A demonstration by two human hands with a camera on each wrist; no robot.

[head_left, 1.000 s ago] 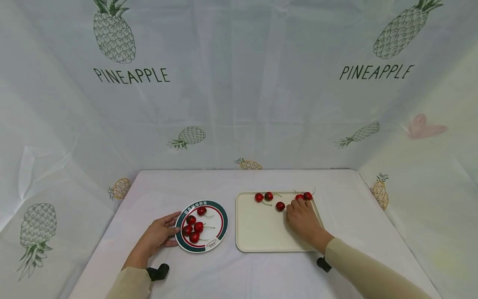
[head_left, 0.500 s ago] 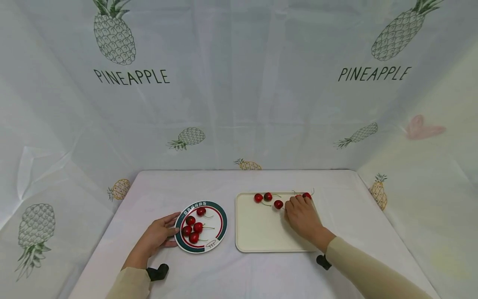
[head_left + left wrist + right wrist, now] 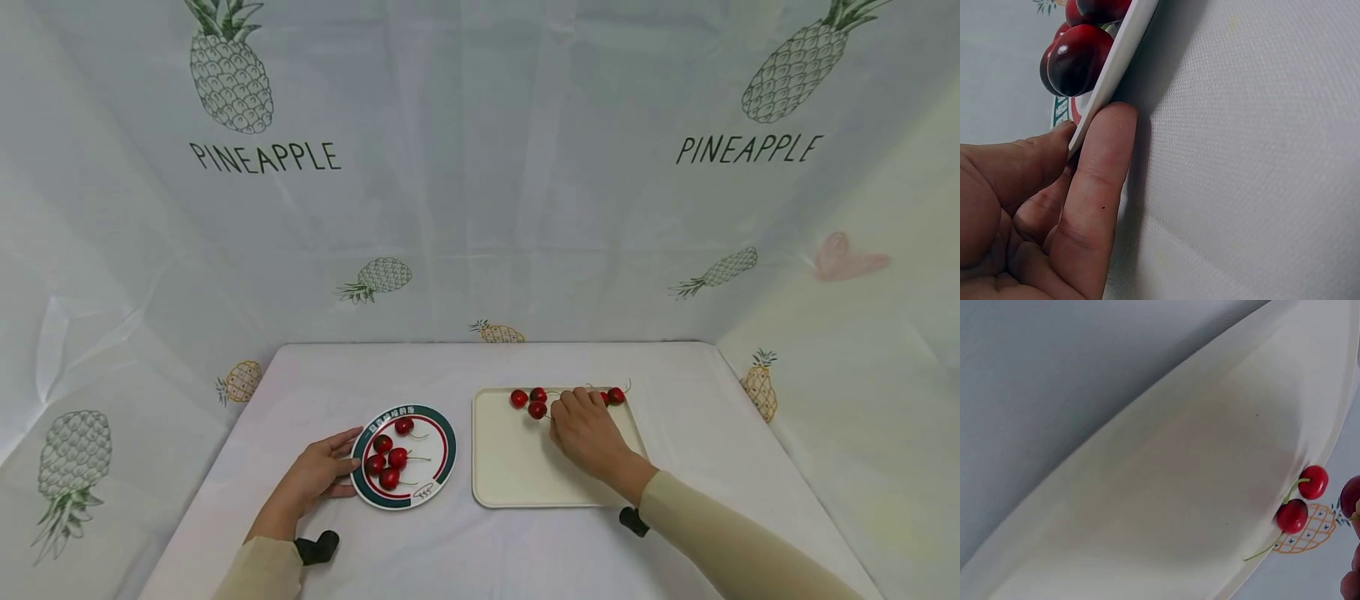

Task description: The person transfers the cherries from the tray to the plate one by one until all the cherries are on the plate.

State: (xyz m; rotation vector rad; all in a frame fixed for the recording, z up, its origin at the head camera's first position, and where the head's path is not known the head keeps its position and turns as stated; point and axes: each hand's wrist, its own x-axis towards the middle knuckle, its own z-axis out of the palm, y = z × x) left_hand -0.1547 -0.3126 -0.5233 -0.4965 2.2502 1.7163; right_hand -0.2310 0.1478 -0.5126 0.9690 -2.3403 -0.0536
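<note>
My left hand [image 3: 318, 473] pinches the left rim of a round plate [image 3: 447, 467], white with a dark green border, thumb on top and fingers underneath. In the left wrist view the plate's edge [image 3: 1125, 62] is tilted between thumb and finger. Several red cherries [image 3: 398, 457] lie on the plate. Over the cream tray [image 3: 510, 475], my right hand [image 3: 592, 433] pinches a dark red cherry [image 3: 537, 410], apparently by its stem; in the right wrist view this cherry [image 3: 1350, 499] is at the edge beside the fingertips. A pair of cherries [image 3: 519, 399] lies just beyond it.
Two more cherries [image 3: 616, 396] lie at the tray's far right corner, one partly hidden by my right hand. A white cloth [image 3: 420, 550] covers the table. Behind it hangs a curtain [image 3: 480, 167] printed with pineapples.
My right hand has moved left across the tray, and the cherry at its fingertips has moved left with it. My left hand and the plate have stayed in place.
</note>
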